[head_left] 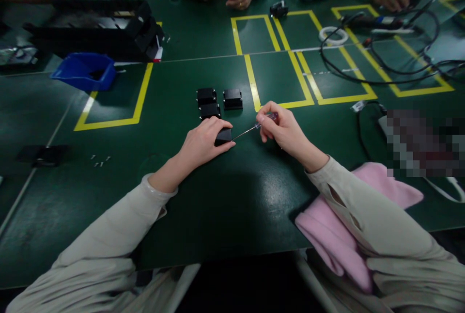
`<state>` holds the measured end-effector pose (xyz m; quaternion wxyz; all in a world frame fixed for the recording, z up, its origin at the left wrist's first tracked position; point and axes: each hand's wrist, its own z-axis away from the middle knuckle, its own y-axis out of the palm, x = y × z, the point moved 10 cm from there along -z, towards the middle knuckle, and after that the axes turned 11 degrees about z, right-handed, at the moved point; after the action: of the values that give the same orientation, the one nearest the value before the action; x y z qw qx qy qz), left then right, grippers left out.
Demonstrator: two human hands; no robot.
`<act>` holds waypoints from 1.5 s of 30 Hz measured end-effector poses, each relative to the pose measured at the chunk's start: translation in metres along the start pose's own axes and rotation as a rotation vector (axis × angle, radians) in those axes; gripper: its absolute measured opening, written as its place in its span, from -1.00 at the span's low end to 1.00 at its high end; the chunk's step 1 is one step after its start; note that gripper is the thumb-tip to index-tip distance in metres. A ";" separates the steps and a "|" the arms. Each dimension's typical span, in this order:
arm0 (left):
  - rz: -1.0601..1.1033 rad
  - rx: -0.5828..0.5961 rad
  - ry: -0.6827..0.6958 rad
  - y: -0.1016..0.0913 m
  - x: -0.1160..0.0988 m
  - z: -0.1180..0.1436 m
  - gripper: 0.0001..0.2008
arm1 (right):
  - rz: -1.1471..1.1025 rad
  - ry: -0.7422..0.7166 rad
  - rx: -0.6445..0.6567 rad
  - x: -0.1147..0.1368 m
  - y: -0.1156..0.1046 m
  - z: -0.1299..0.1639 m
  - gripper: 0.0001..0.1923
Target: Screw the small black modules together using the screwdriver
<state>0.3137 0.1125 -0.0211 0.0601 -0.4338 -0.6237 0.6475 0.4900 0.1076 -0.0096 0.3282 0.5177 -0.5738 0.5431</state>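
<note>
Surface: dark green table [225,206] with yellow taped boxes, shared with other people at the far side.
Left hand: left hand [203,144] lies palm down, fingers curled over a small black block [223,136], pinning it to the table.
Right hand: right hand [281,129] is closed around the handle of a thin screwdriver [254,128]; its shaft runs left and its tip meets the block's right face.
Doing it well: in my judgement the tip should stay square in its seat while the left hand presses down, so the block cannot twist or slide.
Just beyond the hands: three more black blocks [218,102] sit in a cluster, near the left fingers but apart from them.
Left of the left arm: tiny screws [99,160] lie loose, well apart.
Right elbow: pink cloth [327,226] lies at the near table edge under the sleeve.
Open room: bare green between the forearms; cables [381,68] crowd the far right.
</note>
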 end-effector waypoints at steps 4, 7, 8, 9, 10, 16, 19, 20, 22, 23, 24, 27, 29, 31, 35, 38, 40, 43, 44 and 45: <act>-0.017 -0.006 0.001 0.000 0.001 0.000 -0.60 | -0.011 -0.016 0.009 -0.001 0.001 0.000 -0.71; -0.020 -0.007 0.005 0.000 0.000 0.000 -0.60 | -0.027 -0.020 0.003 -0.001 0.001 0.000 -0.75; -0.018 -0.006 0.006 0.000 0.000 0.000 -0.60 | -0.024 -0.021 0.001 0.000 0.001 0.000 -0.74; -0.017 -0.006 0.006 0.000 0.000 0.000 -0.60 | -0.020 -0.022 0.002 0.000 0.001 0.000 -0.72; -0.016 -0.004 0.005 0.000 -0.001 0.000 -0.60 | -0.015 -0.022 0.003 -0.001 0.001 -0.001 -0.68; -0.017 -0.004 0.011 -0.001 -0.001 0.000 -0.59 | -0.016 -0.024 0.009 -0.002 0.002 -0.001 -0.62; -0.018 -0.008 0.020 0.000 -0.001 0.000 -0.59 | -0.029 -0.036 0.000 -0.001 0.002 0.000 -0.70; -0.016 -0.006 0.020 0.000 -0.001 0.000 -0.59 | -0.027 -0.038 -0.004 -0.001 0.002 0.000 -0.72; -0.011 -0.003 0.014 0.000 0.000 0.000 -0.59 | -0.022 -0.040 -0.010 -0.001 0.002 0.000 -0.70; -0.009 -0.004 0.011 0.000 0.000 0.000 -0.59 | -0.022 -0.041 -0.015 -0.001 0.001 0.000 -0.68; -0.008 -0.005 0.009 0.000 0.001 0.000 -0.58 | -0.022 -0.041 -0.017 -0.001 0.001 -0.001 -0.64; -0.011 -0.004 0.010 0.000 0.000 0.000 -0.58 | -0.024 -0.036 -0.006 -0.001 0.001 -0.001 -0.60; -0.016 0.000 0.009 0.001 0.000 0.000 -0.59 | -0.027 -0.032 0.000 -0.001 0.002 -0.001 -0.64; -0.019 0.002 0.005 0.001 0.000 0.000 -0.59 | -0.025 -0.029 -0.001 -0.001 0.001 -0.001 -0.68; -0.013 -0.007 0.008 0.001 0.000 0.000 -0.60 | -0.012 -0.026 -0.006 -0.002 0.001 -0.001 -0.62; -0.009 -0.010 0.016 0.000 0.000 0.000 -0.61 | 0.000 -0.030 -0.004 -0.002 0.001 -0.001 -0.58; -0.009 -0.009 0.019 0.000 -0.001 0.000 -0.60 | -0.002 -0.026 -0.001 -0.002 0.001 0.000 -0.63; -0.014 0.000 0.017 0.000 -0.001 0.000 -0.60 | -0.009 -0.024 0.001 -0.001 0.001 0.000 -0.70; -0.015 0.002 0.014 0.000 -0.001 0.000 -0.59 | -0.010 -0.024 0.002 -0.001 0.001 0.000 -0.70; -0.016 0.004 0.012 0.000 -0.001 0.000 -0.60 | -0.011 -0.026 0.004 -0.002 0.001 0.000 -0.68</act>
<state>0.3144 0.1119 -0.0211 0.0695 -0.4326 -0.6255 0.6455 0.4893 0.1082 -0.0113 0.3226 0.5285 -0.5740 0.5359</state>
